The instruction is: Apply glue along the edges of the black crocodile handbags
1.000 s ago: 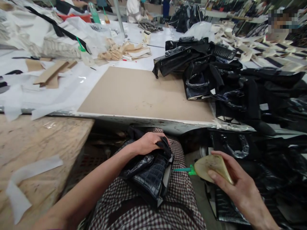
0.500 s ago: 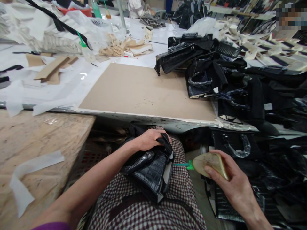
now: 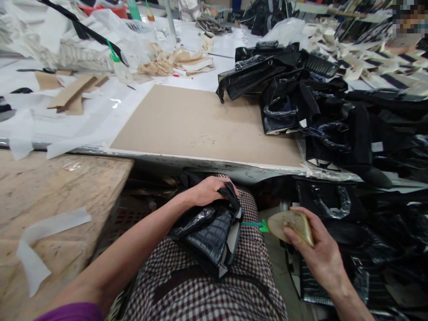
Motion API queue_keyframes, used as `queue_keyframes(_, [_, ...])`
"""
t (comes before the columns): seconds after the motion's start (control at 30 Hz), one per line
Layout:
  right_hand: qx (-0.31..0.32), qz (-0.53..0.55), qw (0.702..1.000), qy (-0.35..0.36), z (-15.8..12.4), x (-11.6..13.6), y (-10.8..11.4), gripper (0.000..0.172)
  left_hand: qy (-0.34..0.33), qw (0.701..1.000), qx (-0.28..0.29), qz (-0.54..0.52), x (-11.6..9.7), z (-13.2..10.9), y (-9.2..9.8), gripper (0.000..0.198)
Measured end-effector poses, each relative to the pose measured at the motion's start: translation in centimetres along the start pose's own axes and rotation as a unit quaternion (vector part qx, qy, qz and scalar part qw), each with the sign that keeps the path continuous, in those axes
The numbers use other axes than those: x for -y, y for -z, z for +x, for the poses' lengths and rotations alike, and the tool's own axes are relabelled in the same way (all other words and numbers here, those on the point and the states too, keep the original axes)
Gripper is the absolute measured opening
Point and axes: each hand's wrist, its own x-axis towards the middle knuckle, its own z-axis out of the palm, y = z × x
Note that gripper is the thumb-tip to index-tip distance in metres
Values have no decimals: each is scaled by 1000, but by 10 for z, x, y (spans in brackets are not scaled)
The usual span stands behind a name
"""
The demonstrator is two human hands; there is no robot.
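Note:
My left hand [image 3: 207, 191] is closed on the top edge of a black crocodile-pattern bag [image 3: 210, 236] that rests on my checked lap [image 3: 214, 294]. My right hand [image 3: 317, 254] grips a squat yellowish glue bottle [image 3: 290, 225] held sideways. Its green nozzle [image 3: 256, 224] points left and ends just short of the bag's open edge.
A brown cardboard sheet [image 3: 200, 125] lies on the white table in front of me. Several black bags [image 3: 321, 107] are piled at the right, and more hang below the table edge. A wooden bench [image 3: 50, 196] with paper strips stands at the left. Cardboard scraps [image 3: 72, 93] lie farther back.
My right hand has brought the glue bottle slightly up and left, toward the bag. My left hand keeps its grip on the bag.

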Motion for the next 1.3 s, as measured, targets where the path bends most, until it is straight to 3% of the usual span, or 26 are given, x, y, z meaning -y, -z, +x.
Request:
queue_keyframes(0.27, [58, 44, 997, -5, -11, -5, 6, 51, 21, 999, 9, -49, 5, 2, -1, 16])
queue_keyframes(0.5, [91, 110, 988, -54, -35, -3, 4, 55, 7, 1000, -9, -17, 5, 4, 1, 15])
queue_keyframes(0.67, [64, 120, 988, -75, -41, 5, 2, 55, 3, 1000, -12, -9, 6, 4, 3, 16])
queue_keyframes(0.87, [12, 92, 995, -45, -27, -6, 1, 53, 1, 1000, -14, -19, 7, 4, 3, 16])
queue_keyframes(1.2, [90, 115, 988, -46, -46, -6, 1, 52, 2, 1000, -25, -12, 11, 6, 3, 16])
queue_keyframes(1.3, [77, 113, 989, -60, -49, -2, 2, 54, 5, 1000, -28, -13, 12, 6, 3, 17])
